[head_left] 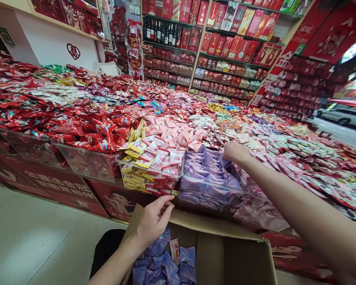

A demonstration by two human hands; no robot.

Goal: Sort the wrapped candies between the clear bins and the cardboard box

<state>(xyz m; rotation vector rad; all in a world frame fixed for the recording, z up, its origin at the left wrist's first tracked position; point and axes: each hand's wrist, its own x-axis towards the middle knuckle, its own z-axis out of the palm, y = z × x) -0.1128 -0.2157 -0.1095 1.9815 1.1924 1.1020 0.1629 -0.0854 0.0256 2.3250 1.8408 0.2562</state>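
- Packets (pixel 206 170), purple, fill a bin (pixel 216 185) in the head view, just left of the right hand (pixel 237 152), the nearer one; their rows run front to back.
- Right arm (pixel 284 188) stretches forward, fingers hidden at the bin's edge; cannot tell whether they grasp anything.
- Left hand (pixel 156 217), half-open, seemingly empty, hovers over the carton (pixel 246 257) holding more packets (pixel 163 263).

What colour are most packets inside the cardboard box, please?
Most packets are purple, best seen in the head view.
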